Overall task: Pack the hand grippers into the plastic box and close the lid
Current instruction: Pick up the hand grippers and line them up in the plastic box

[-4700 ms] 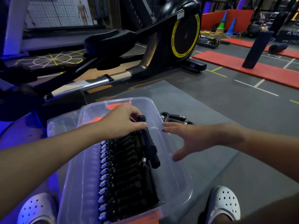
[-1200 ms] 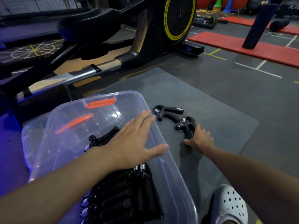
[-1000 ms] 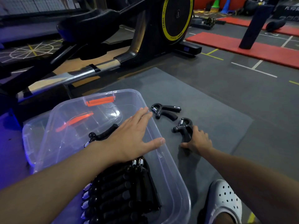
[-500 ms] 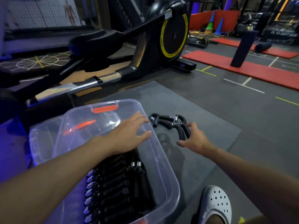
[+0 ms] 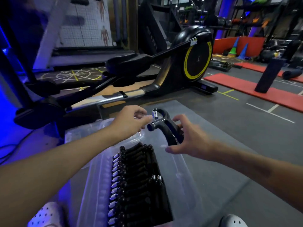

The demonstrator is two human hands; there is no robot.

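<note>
The right hand (image 5: 191,138), which a second ago was reaching down to the floor mat (image 5: 229,145), is now gripping a hand gripper (image 5: 161,123) by its black handles and holding it in the air just above the far edge of the plastic box (image 5: 185,169). The left hand (image 5: 129,123), no longer resting flat on the packed row (image 5: 137,177), is reaching for the gripper's spring end with loosely curled fingers; whether it is pinching yet, I cannot tell. A handover into the box is likely coming. The box is standing open, so closing is remaining.
</note>
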